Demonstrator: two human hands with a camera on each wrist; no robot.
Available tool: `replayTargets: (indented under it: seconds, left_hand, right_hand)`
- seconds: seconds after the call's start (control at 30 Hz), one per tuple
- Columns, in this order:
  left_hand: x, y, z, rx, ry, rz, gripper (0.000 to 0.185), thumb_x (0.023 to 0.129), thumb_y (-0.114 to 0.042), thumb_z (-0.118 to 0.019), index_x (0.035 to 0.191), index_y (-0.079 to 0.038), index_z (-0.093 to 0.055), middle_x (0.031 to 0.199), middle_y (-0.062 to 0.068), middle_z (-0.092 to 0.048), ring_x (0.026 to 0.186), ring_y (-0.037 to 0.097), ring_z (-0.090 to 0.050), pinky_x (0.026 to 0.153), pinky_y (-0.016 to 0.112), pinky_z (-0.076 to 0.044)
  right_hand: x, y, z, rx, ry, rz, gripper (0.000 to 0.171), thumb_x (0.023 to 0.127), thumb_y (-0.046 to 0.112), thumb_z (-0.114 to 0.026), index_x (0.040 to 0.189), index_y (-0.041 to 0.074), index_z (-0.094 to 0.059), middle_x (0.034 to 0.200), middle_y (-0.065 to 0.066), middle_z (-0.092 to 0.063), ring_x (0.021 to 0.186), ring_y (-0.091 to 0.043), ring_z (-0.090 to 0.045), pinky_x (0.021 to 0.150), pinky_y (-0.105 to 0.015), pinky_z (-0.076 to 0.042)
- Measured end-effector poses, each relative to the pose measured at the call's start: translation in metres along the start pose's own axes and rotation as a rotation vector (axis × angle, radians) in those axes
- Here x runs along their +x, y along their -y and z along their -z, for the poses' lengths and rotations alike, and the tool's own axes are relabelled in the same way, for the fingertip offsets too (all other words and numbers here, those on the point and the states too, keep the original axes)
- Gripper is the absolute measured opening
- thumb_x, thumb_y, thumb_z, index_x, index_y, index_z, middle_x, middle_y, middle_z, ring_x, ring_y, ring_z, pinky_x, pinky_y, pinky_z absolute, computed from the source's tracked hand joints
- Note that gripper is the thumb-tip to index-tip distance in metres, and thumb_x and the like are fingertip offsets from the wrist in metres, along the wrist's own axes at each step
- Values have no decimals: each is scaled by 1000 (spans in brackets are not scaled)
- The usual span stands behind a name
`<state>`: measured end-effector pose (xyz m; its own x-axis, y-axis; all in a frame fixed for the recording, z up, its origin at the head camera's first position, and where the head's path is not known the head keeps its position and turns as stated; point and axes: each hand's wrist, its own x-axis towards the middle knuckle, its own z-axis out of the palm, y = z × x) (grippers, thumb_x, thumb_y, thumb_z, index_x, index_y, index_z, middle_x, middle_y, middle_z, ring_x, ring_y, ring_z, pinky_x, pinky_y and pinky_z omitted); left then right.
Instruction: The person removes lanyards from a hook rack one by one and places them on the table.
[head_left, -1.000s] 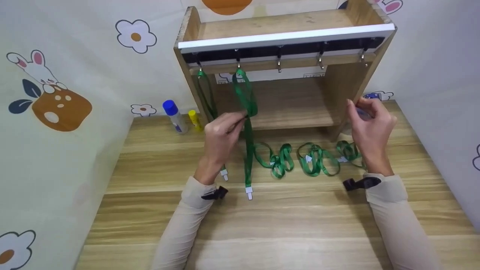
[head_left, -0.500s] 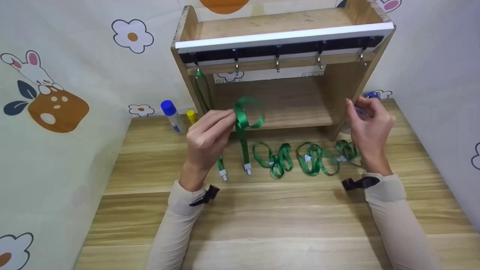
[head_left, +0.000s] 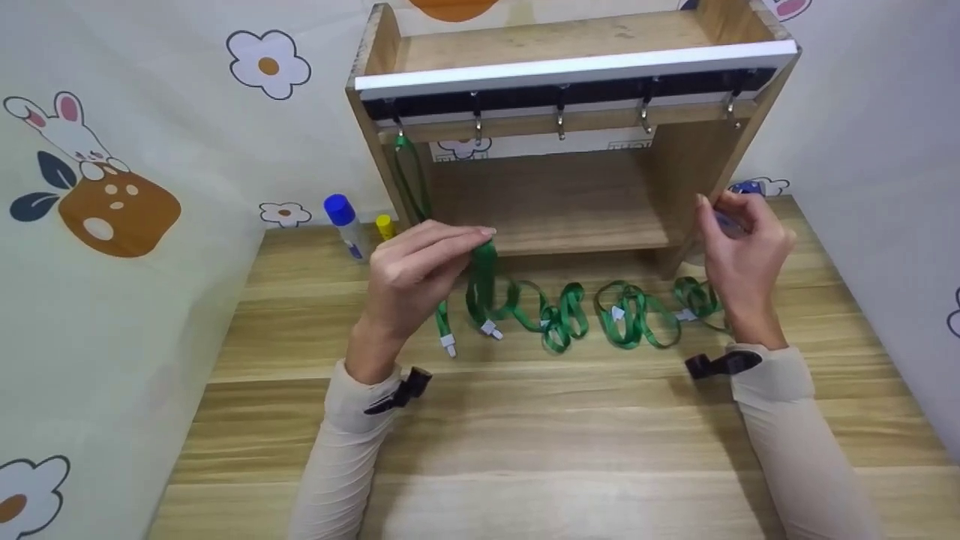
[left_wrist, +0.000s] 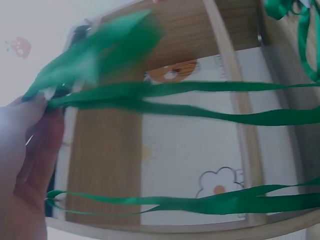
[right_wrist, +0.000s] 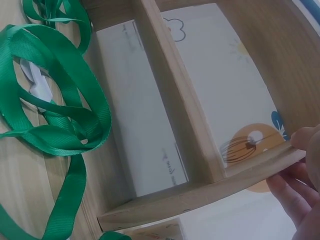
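Observation:
My left hand pinches a green lanyard in front of the wooden hook rack. The lanyard droops from the fingertips, its white clip low by the tabletop. In the left wrist view, a blurred loop of the lanyard stands out beyond the fingers. Another green lanyard hangs from the leftmost hook, partly hidden behind my left hand. On the right, my right hand grips the edge of the rack's side panel between thumb and fingers.
Three coiled green lanyards lie in a row on the table before the rack. Bare metal hooks line the rack's dark strip. A blue-capped bottle and a yellow tube stand left of it.
The lanyard has come off the second hook. My left hand has drawn it left and toward me, and its loop has collapsed downward. The right hand keeps its place on the rack.

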<state>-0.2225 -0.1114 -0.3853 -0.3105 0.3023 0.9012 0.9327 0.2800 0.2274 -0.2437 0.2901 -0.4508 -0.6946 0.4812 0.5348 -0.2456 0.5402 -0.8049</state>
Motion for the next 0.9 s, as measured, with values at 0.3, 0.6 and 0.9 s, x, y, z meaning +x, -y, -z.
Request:
replayTargets:
  seconds: [0.3,0.6,0.9]
  left_hand:
    - [7,3,8,-107,-56,23,23,94,9,-78,109,-6,-86,105,9,-85,88,24,-80,87,23,-64]
    - [8,23,1,-79,15,87,21,97,4,-77,111,-9,-86,106,5,-86,91,22,-78,87,20,-62]
    - [4,46,2,14,-4,175,20,98,0,-77,112,-12,-87,104,2,-86,92,19,-78,88,17,-61]
  right_hand:
    - [0,0,0,2,-9,10,28,98,24,-83,114,2,-79,117,-12,-83,109,-10,-80,95,-25,-64]
    - [-1,5,-1,-16,-1,-4,28,99,26,-82,116,4,-78,118,-11,-82,111,-13,-80,96,-26,-64]
    - [-3,9,0,-4,-7,-16,29,99,27,-82,116,4,-78,119,-11,-82,111,-13,-80,96,-26,-64]
